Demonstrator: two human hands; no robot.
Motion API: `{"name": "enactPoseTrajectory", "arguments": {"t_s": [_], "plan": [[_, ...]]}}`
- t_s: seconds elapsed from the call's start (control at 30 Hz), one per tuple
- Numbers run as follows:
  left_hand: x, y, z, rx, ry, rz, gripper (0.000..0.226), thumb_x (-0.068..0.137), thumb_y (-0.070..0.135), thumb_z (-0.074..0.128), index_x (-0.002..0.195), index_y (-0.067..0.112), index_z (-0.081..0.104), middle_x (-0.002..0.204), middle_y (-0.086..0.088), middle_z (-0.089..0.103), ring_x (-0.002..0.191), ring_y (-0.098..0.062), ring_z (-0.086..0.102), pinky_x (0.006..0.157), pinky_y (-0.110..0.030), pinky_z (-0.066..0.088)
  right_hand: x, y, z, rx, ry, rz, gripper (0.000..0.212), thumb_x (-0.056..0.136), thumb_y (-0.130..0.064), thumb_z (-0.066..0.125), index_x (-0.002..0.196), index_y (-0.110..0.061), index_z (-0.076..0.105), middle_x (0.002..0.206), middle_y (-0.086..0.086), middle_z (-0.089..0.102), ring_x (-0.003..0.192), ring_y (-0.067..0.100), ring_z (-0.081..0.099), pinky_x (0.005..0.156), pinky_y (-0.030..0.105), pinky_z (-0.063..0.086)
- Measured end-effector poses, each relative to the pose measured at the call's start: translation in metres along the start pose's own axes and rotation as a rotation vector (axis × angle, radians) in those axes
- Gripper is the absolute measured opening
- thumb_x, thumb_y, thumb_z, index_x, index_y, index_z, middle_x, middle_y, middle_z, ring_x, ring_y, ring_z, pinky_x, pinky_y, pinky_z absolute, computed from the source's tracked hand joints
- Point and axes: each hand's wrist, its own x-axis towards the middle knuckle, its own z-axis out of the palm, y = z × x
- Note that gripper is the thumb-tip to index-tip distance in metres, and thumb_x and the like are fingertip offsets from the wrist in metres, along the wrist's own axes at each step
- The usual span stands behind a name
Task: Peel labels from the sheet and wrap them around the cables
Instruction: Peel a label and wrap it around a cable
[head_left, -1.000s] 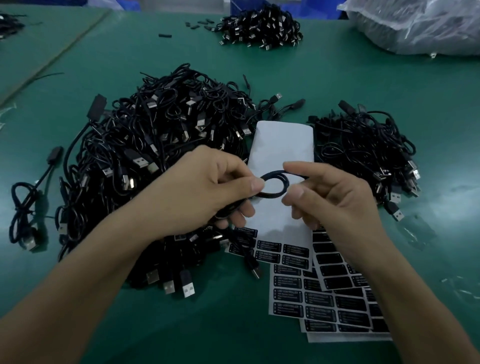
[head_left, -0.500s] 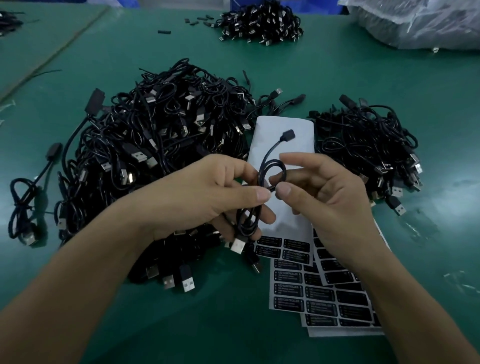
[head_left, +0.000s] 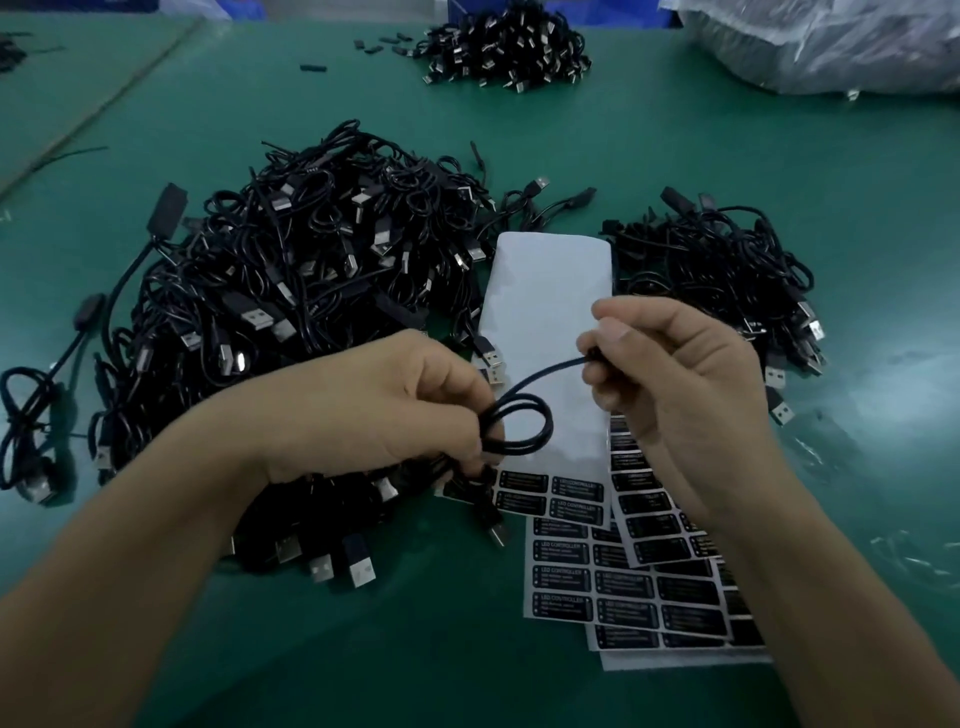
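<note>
Since half a second ago your hands have drawn apart. The free end of the black cable (head_left: 550, 370) no longer stands up over the white backing. It now runs into the pinch of your right hand (head_left: 680, 395), where thumb and forefinger close on it and the other fingers are curled. Your left hand (head_left: 395, 410) grips the double loop of the same cable, fingers wrapped round the gathered part, and one dark end hangs below it over the sheets.

The cable sits at frame centre, between your hands and above the top label sheet (head_left: 550, 312). Its stretched length slants from lower left, at the loop, to upper right, at the pinch.

The next move likely turns on the labels (head_left: 550, 493). The remaining black ones lie just below the loop, toward the lower middle of the frame, with their long sides running left to right across the sheet. More sit on the stack of label sheets (head_left: 623, 592) fanned out below that. Your right hand is the nearer one, since its wrist already crosses the stack's right side.

The big cable pile (head_left: 311, 291) crowds up against your left hand and spills plugs beside the sheet's left edge. The smaller cable pile (head_left: 727, 280) lies behind your right hand. The open room is the green mat (head_left: 467, 675) at the bottom of the frame, and more of it on the right.
</note>
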Motion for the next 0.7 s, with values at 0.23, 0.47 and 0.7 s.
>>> {"name": "enactPoseTrajectory", "arguments": {"t_s": [0.23, 0.47, 0.7], "plan": [[0.007, 0.0, 0.012, -0.12, 0.169, 0.062, 0.035, 0.083, 0.059, 0.067, 0.098, 0.028, 0.072, 0.076, 0.0, 0.074, 0.065, -0.01, 0.067, 0.061, -0.016, 0.052, -0.006, 0.006, 0.012, -0.115, -0.127, -0.085, 0.019, 0.073, -0.015, 0.078, 0.09, -0.01, 0.069, 0.075, 0.012, 0.075, 0.061, 0.017, 0.069, 0.055, 0.022, 0.052], [0.016, -0.003, 0.025, -0.067, 0.373, 0.046, 0.025, 0.103, 0.026, 0.05, 0.091, 0.02, 0.071, 0.052, 0.009, 0.044, 0.051, -0.013, 0.043, 0.051, -0.029, 0.045, -0.003, 0.005, -0.003, -0.725, 0.196, -0.111, 0.007, 0.092, -0.034, 0.068, 0.093, -0.027, 0.07, 0.08, -0.011, 0.072, 0.074, 0.004, 0.067, 0.065, 0.02, 0.054], [0.019, -0.004, 0.032, -0.082, 0.436, -0.072, 0.031, 0.101, 0.028, 0.041, 0.075, 0.014, 0.051, 0.064, 0.002, 0.066, 0.059, -0.015, 0.06, 0.068, -0.039, 0.051, -0.002, 0.001, -0.012, -0.816, 0.227, 0.028, 0.022, 0.089, -0.039, 0.069, 0.11, -0.038, 0.062, 0.108, -0.021, 0.061, 0.089, -0.004, 0.066, 0.075, 0.022, 0.052]]}}
